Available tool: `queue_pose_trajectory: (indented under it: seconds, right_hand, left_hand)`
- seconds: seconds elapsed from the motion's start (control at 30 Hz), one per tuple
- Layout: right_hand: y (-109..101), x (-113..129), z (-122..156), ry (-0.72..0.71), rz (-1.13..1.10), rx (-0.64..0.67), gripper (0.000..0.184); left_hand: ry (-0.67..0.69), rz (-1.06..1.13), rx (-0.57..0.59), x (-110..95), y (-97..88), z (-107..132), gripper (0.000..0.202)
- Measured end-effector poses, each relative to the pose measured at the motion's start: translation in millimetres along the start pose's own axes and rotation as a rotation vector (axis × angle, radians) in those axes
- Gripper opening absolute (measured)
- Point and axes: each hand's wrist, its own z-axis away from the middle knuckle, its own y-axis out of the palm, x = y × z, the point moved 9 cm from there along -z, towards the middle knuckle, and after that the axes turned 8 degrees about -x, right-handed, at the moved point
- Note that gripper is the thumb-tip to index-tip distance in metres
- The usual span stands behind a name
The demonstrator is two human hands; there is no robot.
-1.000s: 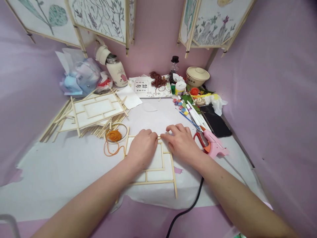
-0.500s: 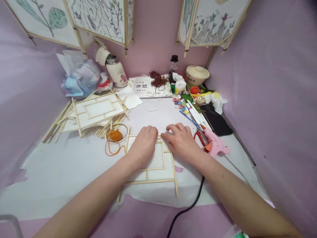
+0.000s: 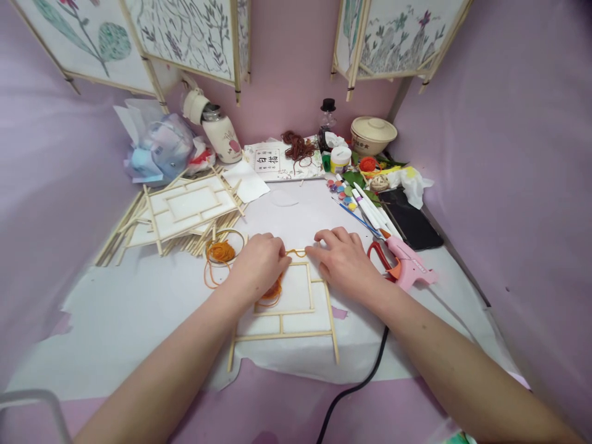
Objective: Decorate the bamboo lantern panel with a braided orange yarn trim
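A small wooden-stick frame backed with white paper lies flat on the white sheet in front of me. My left hand rests on its upper left part, fingers curled round a bunch of orange thread that shows under the palm. My right hand lies at the frame's upper right corner, fingers bent and pressed down near the thread's end, which runs between the two hands. A second coil of orange thread lies just left of the frame.
A stack of similar frames lies at the left. A pink glue gun and red scissors sit right of my right hand, its black cord running off the front edge. Pens, paint dots, a flask and a bowl crowd the back.
My left hand has slid a little down and left on the frame, and orange thread now shows under it and between the hands. The view has shifted slightly.
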Motion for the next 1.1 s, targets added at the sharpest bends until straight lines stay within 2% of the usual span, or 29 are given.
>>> queue_pose_trajectory:
  seconds: [0.1, 0.2, 0.4, 0.47, 0.6, 0.77, 0.9, 1.1]
  right_hand:
    - [0.4, 0.0, 0.2, -0.002, 0.002, -0.002, 0.027]
    - [0.4, -0.2, 0.5, -0.004, 0.002, -0.006, 0.026]
    - [0.5, -1.3, 0.5, -0.006, -0.001, -0.004, 0.024]
    - [0.8, -1.4, 0.6, -0.006, -0.001, 0.000, 0.024]
    - [1.3, -0.7, 0.6, -0.008, 0.002, -0.004, 0.026]
    - [2.2, -1.7, 1.0, -0.004, 0.006, -0.010, 0.028]
    - [1.0, -2.7, 1.6, 0.004, -0.014, -0.024, 0.032]
    - [-7.8, -8.3, -2.9, 0.065, -0.033, -0.083, 0.046]
  left_hand:
    - [0.070, 0.016, 0.010, -5.8, 8.4, -0.9, 0.020]
    - [0.104, 0.108, 0.006, -7.9, 2.2, -1.3, 0.017]
    - [-0.043, 0.409, 0.183, -8.6, -5.3, 6.2, 0.006]
    - [-0.053, 0.466, 0.180, -10.8, -6.4, 7.3, 0.010]
    - [-0.049, 0.355, 0.109, -9.4, -5.6, 5.1, 0.030]
    - [-0.007, 0.108, 0.092, -14.0, -3.7, 3.3, 0.025]
    - [0.079, 0.106, 0.113, -24.2, -1.2, 5.0, 0.027]
    - [0.120, 0.105, 0.070, -25.6, 4.1, 7.3, 0.029]
